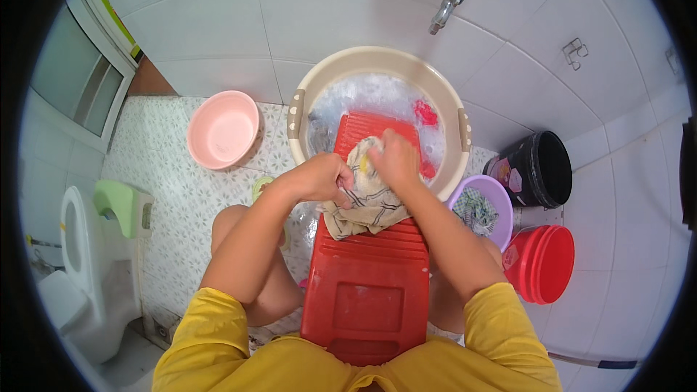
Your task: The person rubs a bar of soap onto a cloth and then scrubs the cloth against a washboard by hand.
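A wet beige patterned cloth (pixel 375 207) lies bunched on a red plastic washboard (pixel 362 261). My left hand (pixel 326 178) grips the cloth at its left side. On its upper part my right hand (pixel 393 158) is closed, slightly blurred, beside a small yellow patch. The washboard's far end dips into a large beige basin (pixel 375 57) of sudsy water, and its near end rests against my body between my knees. A bright red cloth (pixel 425 112) floats at the basin's right side, and something dark lies under the suds at the left.
Left of the basin is a pink basin (pixel 223 130); farther left are a green stool (pixel 122 207) and a white toilet (pixel 92 272). At right stand a purple basin (pixel 506 212) with checked cloth, a black bucket (pixel 523 169) and a red bucket (pixel 531 264). A tap (pixel 449 5) projects above.
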`<action>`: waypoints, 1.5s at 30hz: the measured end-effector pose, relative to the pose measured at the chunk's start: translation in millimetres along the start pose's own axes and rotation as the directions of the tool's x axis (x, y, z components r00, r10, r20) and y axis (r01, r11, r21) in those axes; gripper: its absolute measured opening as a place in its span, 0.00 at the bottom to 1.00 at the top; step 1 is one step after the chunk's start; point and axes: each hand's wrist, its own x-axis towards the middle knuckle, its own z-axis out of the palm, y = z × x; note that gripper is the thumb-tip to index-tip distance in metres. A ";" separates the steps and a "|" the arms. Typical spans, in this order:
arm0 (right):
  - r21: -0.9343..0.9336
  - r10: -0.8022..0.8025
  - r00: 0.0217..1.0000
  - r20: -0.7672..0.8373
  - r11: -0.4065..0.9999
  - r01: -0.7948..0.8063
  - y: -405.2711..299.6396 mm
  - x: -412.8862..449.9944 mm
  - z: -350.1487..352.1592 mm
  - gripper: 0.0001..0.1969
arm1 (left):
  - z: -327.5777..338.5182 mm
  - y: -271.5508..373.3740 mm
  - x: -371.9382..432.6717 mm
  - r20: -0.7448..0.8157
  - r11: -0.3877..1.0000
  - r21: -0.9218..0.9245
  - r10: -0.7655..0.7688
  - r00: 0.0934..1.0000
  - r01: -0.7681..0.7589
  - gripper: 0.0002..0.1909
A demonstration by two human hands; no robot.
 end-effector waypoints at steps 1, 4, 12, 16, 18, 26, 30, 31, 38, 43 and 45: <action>-0.059 0.075 0.994 -0.074 0.995 -0.079 9.3 10.2 0.3 0.14 | 1.7 -3.8 4.0 0.006 0.999 -0.035 -0.002 1.000 0.003 0.14; -0.073 0.015 0.996 -0.090 0.997 -0.022 12.9 13.0 -1.6 0.13 | 2.8 -5.3 0.9 -0.001 0.996 -0.082 -0.018 1.000 0.018 0.12; 0.027 -0.005 0.974 0.228 1.000 -0.001 -39.4 -34.7 -19.4 0.13 | 3.0 -2.2 -4.4 -0.061 0.999 0.026 0.039 0.997 -0.038 0.11; -0.078 0.180 0.979 0.094 0.982 -0.173 2.1 22.7 2.3 0.15 | 0.9 -5.3 1.3 -0.031 0.999 -0.016 0.031 0.999 -0.032 0.10; -0.022 0.113 0.989 0.094 0.994 -0.112 15.0 23.7 3.1 0.15 | -2.0 -8.8 -0.4 0.030 0.996 -0.065 0.069 0.997 -0.067 0.09; 0.847 0.173 0.864 0.473 0.181 -0.500 65.3 -2.6 -23.6 0.06 | 18.1 -11.6 43.3 -0.414 0.979 -0.145 0.071 0.907 -0.143 0.13; 0.833 0.147 0.859 0.490 0.210 -0.511 46.4 -21.2 -56.0 0.12 | 34.4 -16.0 69.0 -0.434 0.979 0.085 0.205 0.877 -0.187 0.17; 0.791 0.122 0.906 0.406 0.450 -0.415 44.8 -25.7 -61.1 0.15 | 39.1 -20.0 73.2 -0.474 0.949 0.226 0.304 0.827 -0.219 0.17; 0.616 0.144 0.913 0.381 0.697 -0.367 53.6 -30.4 -67.9 0.18 | 34.2 -31.5 88.6 -0.270 0.914 -0.405 -0.103 0.957 -0.016 0.20; 0.805 0.229 0.890 0.394 0.381 -0.455 64.9 -30.1 -71.9 0.18 | 35.6 -18.7 87.9 -0.312 0.817 -0.567 -0.089 0.946 -0.110 0.21; 0.694 0.171 0.845 0.507 0.500 -0.518 66.3 -30.0 -68.5 0.19 | 36.4 -18.5 83.9 -0.335 0.846 -0.517 -0.059 0.941 -0.130 0.21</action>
